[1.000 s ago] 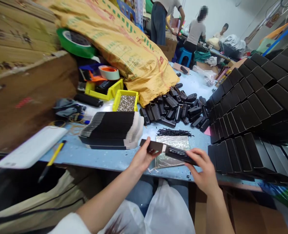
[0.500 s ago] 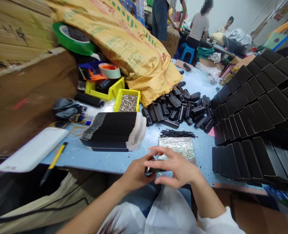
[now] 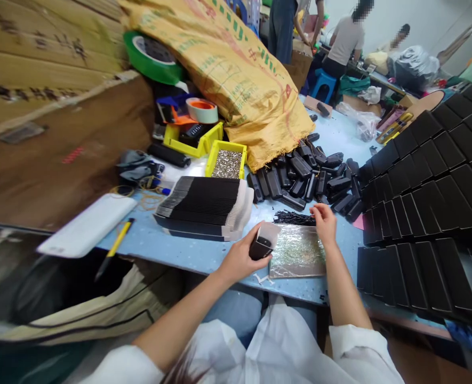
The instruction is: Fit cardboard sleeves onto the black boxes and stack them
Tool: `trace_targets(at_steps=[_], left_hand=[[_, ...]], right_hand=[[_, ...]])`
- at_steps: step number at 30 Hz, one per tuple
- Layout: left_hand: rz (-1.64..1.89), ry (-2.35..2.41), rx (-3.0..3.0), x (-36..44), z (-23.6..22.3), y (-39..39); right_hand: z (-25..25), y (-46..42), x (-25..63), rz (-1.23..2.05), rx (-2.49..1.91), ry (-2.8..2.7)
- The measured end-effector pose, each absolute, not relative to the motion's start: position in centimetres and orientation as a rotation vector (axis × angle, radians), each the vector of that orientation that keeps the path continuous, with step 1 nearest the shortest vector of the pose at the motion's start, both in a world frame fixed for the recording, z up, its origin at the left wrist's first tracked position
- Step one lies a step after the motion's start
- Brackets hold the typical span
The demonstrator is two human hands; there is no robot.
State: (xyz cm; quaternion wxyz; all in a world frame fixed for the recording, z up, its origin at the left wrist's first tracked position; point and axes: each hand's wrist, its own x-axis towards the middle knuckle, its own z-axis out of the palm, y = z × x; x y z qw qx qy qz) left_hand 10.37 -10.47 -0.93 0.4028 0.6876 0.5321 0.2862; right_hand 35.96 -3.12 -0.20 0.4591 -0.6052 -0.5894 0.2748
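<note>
My left hand (image 3: 241,257) is wrapped around a small black box (image 3: 260,250), tilted, with its whitish end flap raised and something black inside the opening. To the right, my right hand (image 3: 324,224) has its thumb and fingers pinched at the right end of a pile of thin black sticks (image 3: 292,217); whatever is between the fingertips is too small to make out. Between the hands, a flat pad wrapped in clear plastic (image 3: 295,253) lies on the blue table (image 3: 215,261). Left of it rests a stack of flattened black boxes (image 3: 204,205) with white flaps.
Black plastic pieces (image 3: 300,176) are heaped before a yellow woven sack (image 3: 255,101). A yellow bin (image 3: 226,161) holds small metal parts. Black boxes (image 3: 423,186) are stacked high at the right. A yellow-black knife (image 3: 116,246) overhangs the front edge. Several people work behind.
My hands were together around the black box. Now my right hand has moved forward and right to the thin sticks, while the left holds the box alone. The view has shifted slightly left.
</note>
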Motion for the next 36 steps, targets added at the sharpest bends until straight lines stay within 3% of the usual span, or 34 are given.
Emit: trace_targets(at_steps=[4,8,11,15,22,27,32,36], left_hand=[[0.664,1.341,1.793,10.6,-1.6,-10.2],[0.722,1.289,1.821,10.5,-2.7,-10.5],[0.771,1.235,1.886,10.1,-3.3,-10.6],[0.791,1.23,1.932,9.8,-3.3,-10.6],[0.808,1.198,1.979,9.9,-3.4,-10.8],[0.857,1.255,1.918,10.0,-3.7,-10.6],[0.863,1.196,1.963,10.2,-3.4,-10.6],[0.794,1.196,1.87,10.4,-3.3,-10.8]], right_hand=[[2.0,-8.1,31.8,0.754,-1.229,-1.163],[2.4,-11.0,28.6,0.721,-1.233,-1.571],[2.3,-11.0,28.4,0.678,-1.237,-1.738],[2.7,-10.5,28.8,0.696,-1.292,-1.319],[3.4,-9.9,29.2,0.56,-1.316,-1.558],[2.0,-9.9,29.1,0.707,-1.28,-1.771],[-1.4,-9.8,27.6,1.062,-1.267,-1.31],[-2.5,-10.4,26.6,1.134,-1.059,-1.429]])
